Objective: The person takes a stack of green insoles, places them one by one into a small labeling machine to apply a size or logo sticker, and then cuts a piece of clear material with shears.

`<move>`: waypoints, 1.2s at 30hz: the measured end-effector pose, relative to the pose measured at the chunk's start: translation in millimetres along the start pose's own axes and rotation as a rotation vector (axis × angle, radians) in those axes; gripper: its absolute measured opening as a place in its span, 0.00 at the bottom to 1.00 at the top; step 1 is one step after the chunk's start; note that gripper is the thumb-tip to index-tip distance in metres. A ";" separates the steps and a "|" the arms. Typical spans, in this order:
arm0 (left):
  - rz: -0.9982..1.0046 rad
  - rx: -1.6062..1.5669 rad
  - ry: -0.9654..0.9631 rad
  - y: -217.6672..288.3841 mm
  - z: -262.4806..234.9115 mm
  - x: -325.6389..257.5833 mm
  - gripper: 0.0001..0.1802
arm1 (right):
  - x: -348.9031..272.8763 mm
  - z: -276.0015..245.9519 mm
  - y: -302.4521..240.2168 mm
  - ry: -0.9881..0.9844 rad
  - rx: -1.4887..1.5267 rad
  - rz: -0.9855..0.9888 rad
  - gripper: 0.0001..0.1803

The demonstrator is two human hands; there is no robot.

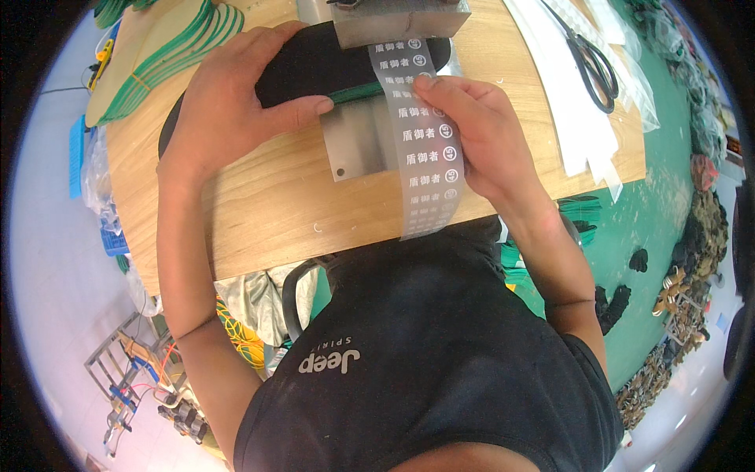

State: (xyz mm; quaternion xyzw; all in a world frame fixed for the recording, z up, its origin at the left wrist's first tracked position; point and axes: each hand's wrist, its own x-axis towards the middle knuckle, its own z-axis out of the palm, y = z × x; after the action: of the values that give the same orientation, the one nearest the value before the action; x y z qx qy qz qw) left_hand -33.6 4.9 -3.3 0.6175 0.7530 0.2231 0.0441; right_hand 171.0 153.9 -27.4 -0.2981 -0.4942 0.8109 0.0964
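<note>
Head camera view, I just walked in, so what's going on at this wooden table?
A person's left hand is spread across a flat black, round-ended piece with a green edge, the thumb at its near side. The right hand pinches a translucent plastic strip with white printing. The strip lies across the piece, running from a grey metal block toward the front edge of the pale wooden table. Black-handled scissors lie to the right, on white sheets.

A translucent strip (421, 145) (white-printed) runs across a black, green-edged insole (303, 67) set crosswise
</note>
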 end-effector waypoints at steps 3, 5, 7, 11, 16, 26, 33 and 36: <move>0.005 0.019 0.000 -1.9 0.8 -0.2 0.39 | -2.1 4.4 -2.6 0.030 0.015 -0.022 0.13; 0.029 0.045 0.017 -3.9 2.2 -0.6 0.39 | -2.2 4.8 -3.2 0.022 0.027 -0.016 0.13; 0.033 0.051 0.020 -4.3 1.9 -1.2 0.39 | -1.4 3.9 -3.4 0.007 0.026 -0.015 0.13; 0.040 0.030 0.005 -3.2 0.3 0.7 0.38 | 4.3 0.0 1.0 0.001 0.000 -0.046 0.13; 0.002 0.032 -0.056 1.4 -3.1 2.5 0.38 | 6.8 1.8 1.0 0.033 -0.022 -0.042 0.14; 0.186 -0.036 0.191 3.1 4.6 5.1 0.29 | -3.5 -0.9 -2.0 0.017 -0.027 -0.044 0.14; 0.181 -0.093 0.126 -4.1 1.8 -1.1 0.17 | -55.0 -2.0 -3.2 0.019 -0.268 -0.171 0.14; 0.149 -0.123 0.161 -11.0 5.2 -4.5 0.12 | -58.1 -13.2 5.8 0.186 -0.017 -0.206 0.13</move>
State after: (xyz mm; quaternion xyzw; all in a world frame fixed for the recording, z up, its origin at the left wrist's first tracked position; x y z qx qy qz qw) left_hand -40.8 0.5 -13.2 0.6482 0.6908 0.3203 0.0046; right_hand 226.1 134.6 -14.3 -0.3205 -0.5181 0.7613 0.2220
